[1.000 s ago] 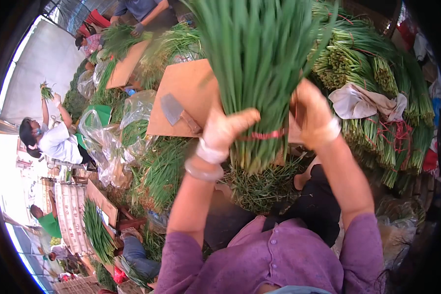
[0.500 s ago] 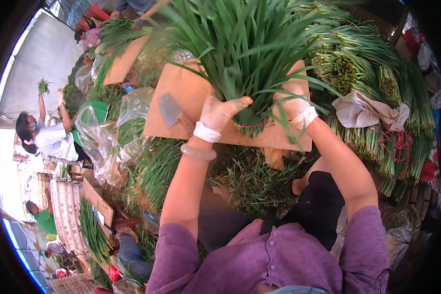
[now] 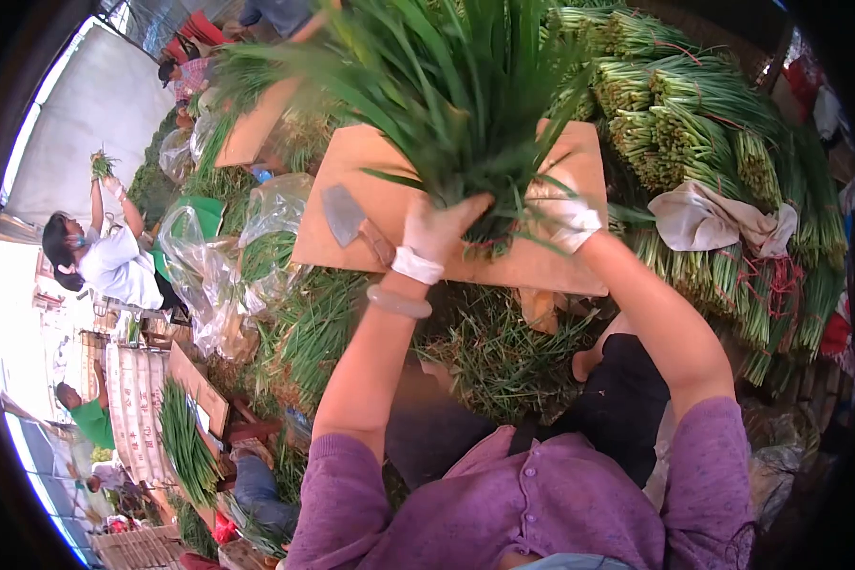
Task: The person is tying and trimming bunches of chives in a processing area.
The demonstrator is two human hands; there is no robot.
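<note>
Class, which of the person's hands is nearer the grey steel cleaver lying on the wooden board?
Left. The left hand grips the green chive bundle beside the cleaver; the right hand grips it farther away.

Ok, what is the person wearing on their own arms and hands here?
Both hands wear thin whitish gloves with rolled cuffs at the wrist: left hand, right hand. A pale, smooth bangle sits on the left wrist just below the cuff. The forearms are bare. Purple sleeves, pushed up near the elbows, belong to a purple buttoned top.
</note>
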